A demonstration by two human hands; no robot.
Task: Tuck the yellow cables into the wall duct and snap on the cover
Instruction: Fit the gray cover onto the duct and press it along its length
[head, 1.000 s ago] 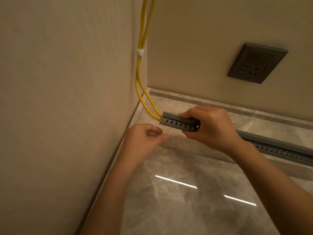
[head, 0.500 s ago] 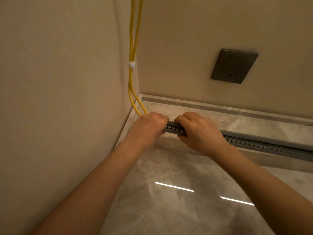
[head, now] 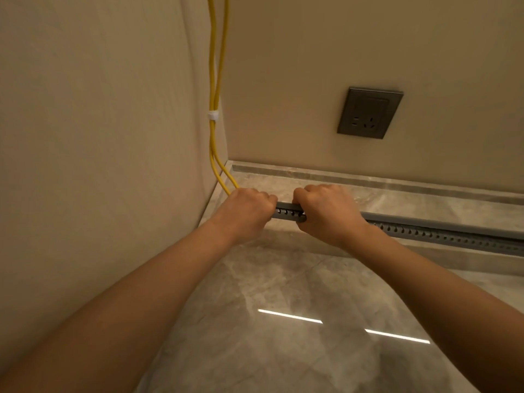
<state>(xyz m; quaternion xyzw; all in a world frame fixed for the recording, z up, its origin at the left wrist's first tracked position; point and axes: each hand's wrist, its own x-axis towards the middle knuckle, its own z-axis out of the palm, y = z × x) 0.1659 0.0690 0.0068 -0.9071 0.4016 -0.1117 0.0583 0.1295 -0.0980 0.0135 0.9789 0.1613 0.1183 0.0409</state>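
In the room's corner, along the marble ledge (head: 397, 199), both hands, left (head: 243, 214) and right (head: 329, 214), curl round the slotted grey plastic duct (head: 287, 212); round yellow cables (head: 215, 80) drop into its left end.

No legible text, label, brand, number or sign in view.
- Wall socket (head: 370, 112): dark faceplate, slot openings only; any marking too small to read.
- Grey duct (head: 442, 232): row of holes along side, no print readable.
- White clip (head: 213, 115) on yellow cables (head: 212, 66): plain, nothing readable.
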